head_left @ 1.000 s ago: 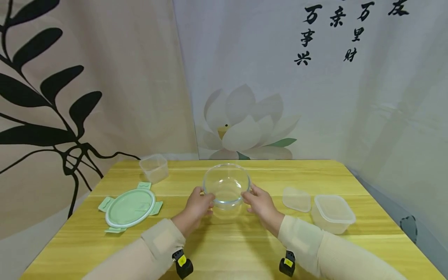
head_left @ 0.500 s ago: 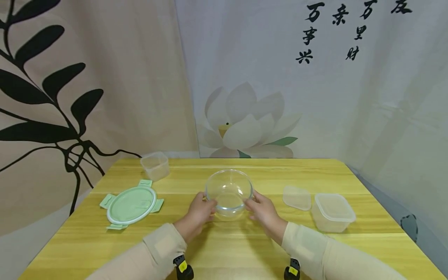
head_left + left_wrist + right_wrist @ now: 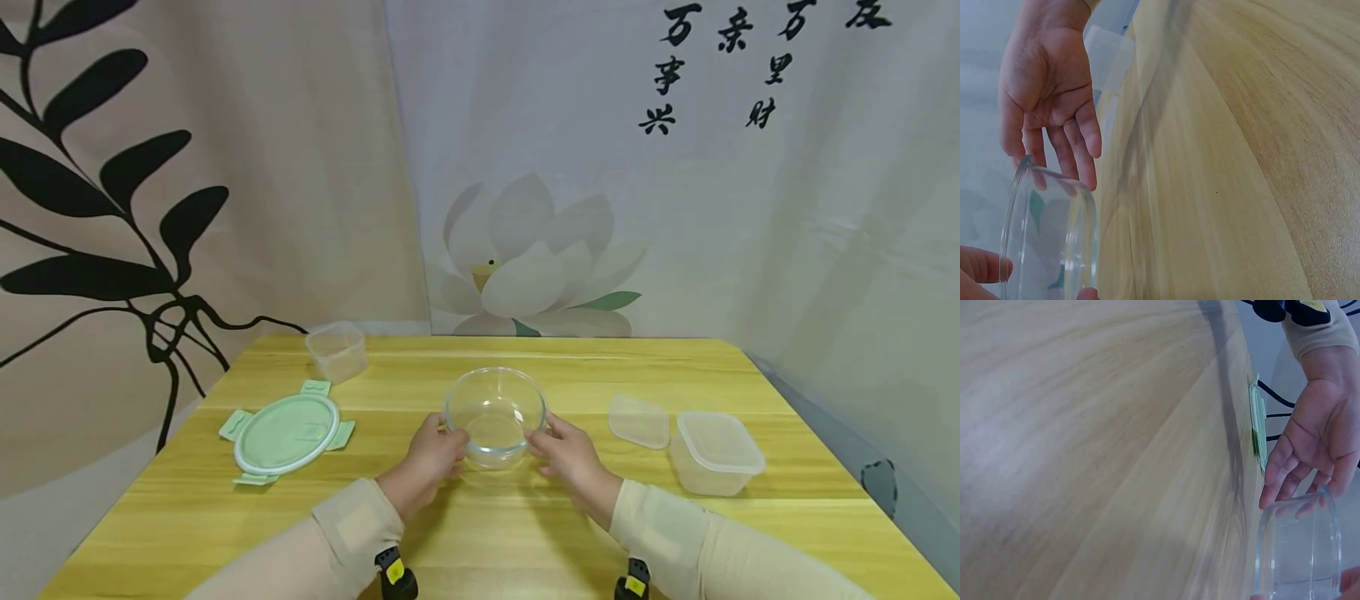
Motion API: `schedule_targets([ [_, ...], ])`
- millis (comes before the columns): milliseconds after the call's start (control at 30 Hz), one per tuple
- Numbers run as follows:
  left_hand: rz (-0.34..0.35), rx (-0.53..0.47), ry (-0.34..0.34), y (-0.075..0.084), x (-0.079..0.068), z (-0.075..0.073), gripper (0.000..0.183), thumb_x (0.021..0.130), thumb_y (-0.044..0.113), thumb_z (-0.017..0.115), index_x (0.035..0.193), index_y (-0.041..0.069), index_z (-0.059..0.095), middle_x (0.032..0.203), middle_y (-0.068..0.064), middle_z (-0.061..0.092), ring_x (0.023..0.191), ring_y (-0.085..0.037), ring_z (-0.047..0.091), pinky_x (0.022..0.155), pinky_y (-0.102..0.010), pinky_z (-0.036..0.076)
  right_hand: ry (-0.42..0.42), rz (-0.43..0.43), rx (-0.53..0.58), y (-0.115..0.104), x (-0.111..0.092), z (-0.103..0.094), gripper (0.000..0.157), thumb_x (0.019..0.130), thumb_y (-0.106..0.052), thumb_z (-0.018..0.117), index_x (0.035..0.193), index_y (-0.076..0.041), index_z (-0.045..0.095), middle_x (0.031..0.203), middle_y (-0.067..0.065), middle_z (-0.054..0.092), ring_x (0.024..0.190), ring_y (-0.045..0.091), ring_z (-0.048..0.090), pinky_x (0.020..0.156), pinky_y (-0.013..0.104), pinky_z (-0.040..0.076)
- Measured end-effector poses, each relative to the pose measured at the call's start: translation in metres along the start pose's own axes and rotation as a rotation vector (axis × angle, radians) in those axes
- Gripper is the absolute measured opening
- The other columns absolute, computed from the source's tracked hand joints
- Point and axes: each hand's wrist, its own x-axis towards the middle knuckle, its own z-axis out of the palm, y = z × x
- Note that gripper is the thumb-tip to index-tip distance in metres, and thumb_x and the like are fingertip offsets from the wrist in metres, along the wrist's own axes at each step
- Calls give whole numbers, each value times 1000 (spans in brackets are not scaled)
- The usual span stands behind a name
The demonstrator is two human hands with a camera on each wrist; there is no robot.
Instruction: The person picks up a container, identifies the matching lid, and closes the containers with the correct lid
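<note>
Head view: the left hand [image 3: 429, 461] and right hand [image 3: 574, 461] pinch opposite sides of the round glass bowl [image 3: 497, 421], central over the counter [image 3: 495, 550]; whether its base touches is unclear. Even pressure should hold it level. Left wrist: right fingers back the smooth wall, worth maintaining. Right wrist: left fingers match.

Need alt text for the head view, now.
A left hand and right hand hold a clear bowl between them at a wooden table. To the left are a green lid and translucent tub; to the right, a pale lid and frosted tub.
</note>
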Motion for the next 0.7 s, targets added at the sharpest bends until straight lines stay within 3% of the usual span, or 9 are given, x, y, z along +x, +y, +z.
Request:
schedule_targets([
  [333, -12, 22, 13, -4, 4, 1, 42, 86, 5, 50, 124, -8, 37, 80, -6, 47, 67, -14, 46, 57, -27, 46, -15, 21, 3, 6, 2, -1, 62, 95, -20, 60, 146, 4, 35, 116, 17, 59, 114, 39, 57, 84, 46, 53],
  [700, -39, 47, -14, -7, 5, 0, 39, 87, 5, 48, 121, -7, 33, 80, -7, 44, 67, -16, 45, 62, -31, 50, -27, 44, 12, 10, 5, -2, 63, 94, -18, 59, 146, 5, 32, 128, 25, 56, 113, 40, 58, 84, 47, 54],
])
